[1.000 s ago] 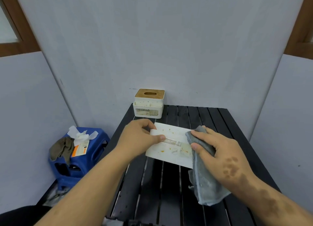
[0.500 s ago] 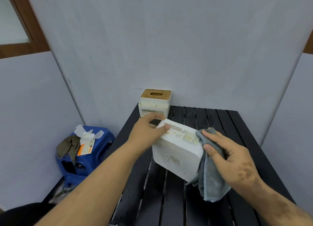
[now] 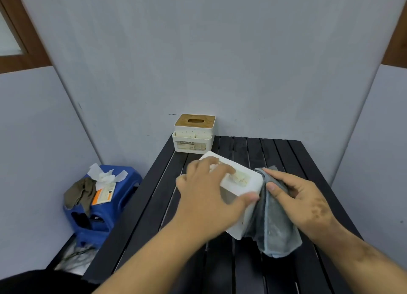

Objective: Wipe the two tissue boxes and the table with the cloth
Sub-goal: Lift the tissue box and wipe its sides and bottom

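White tissue box (image 3: 244,179), speckled, stained top, grey cloth (image 3: 275,227) alongside

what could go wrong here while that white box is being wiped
The white tissue box is tilted on an edge, steadied only by the left hand; pressure from the cloth in the right hand might slide it toward the table edge. The second tissue box sits near the far corner, so a bump may topple it.

Tilted white box (image 3: 246,179), grey cloth (image 3: 275,227) alongside
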